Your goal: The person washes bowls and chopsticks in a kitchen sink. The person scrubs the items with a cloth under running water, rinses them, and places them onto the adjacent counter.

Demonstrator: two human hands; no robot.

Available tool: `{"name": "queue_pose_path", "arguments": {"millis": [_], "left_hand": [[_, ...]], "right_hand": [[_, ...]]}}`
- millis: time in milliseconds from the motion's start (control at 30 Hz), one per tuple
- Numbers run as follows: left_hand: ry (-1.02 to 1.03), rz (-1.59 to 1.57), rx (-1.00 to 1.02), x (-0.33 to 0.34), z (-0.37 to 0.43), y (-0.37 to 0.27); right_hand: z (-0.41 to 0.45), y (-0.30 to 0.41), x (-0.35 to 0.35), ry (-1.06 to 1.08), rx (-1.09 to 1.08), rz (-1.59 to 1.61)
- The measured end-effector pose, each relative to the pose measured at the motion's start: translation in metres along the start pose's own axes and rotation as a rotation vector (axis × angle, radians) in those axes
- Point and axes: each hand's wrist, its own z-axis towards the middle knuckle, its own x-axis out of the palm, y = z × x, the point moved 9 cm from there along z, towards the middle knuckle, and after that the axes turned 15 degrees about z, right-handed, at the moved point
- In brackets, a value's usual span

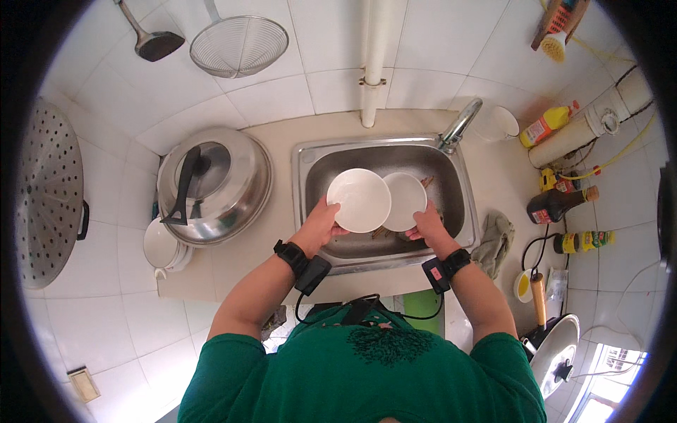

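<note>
Over a stainless steel sink [381,252], my left hand [321,224] grips the rim of a white bowl [359,201], its thumb over the edge. My right hand [427,224] holds a second white bowl [406,202] by its right side. The left bowl overlaps part of the right one. Beneath them, some brown sticks, perhaps chopsticks [380,231], lie in the basin, mostly hidden by the bowls. A chrome faucet [459,126] stands at the sink's back right corner.
A large lidded steel pot [243,211] and stacked white bowls [161,243] stand left. On the right are a grey-green cloth [494,240], a white container [497,124], a dark sauce bottle [555,206] and a pan with a wooden handle [538,299]. A pipe [373,63] meets the counter behind the sink.
</note>
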Motion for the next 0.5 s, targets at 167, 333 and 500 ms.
{"name": "queue_pose_path", "arguments": {"millis": [167,333,500], "left_hand": [[-0.146,0.124,0.087,-0.014,0.004,-0.024],[-0.238,0.263,0.231,-0.018,-0.001,-0.053],[-0.328,0.778,0.584,-0.014,-0.007,-0.092]], "right_hand": [[-0.002,0.0,0.0,0.017,-0.028,-0.068],[0.004,0.009,-0.009,-0.004,-0.052,-0.122],[0.005,0.015,0.004,0.029,-0.129,-0.185]]}}
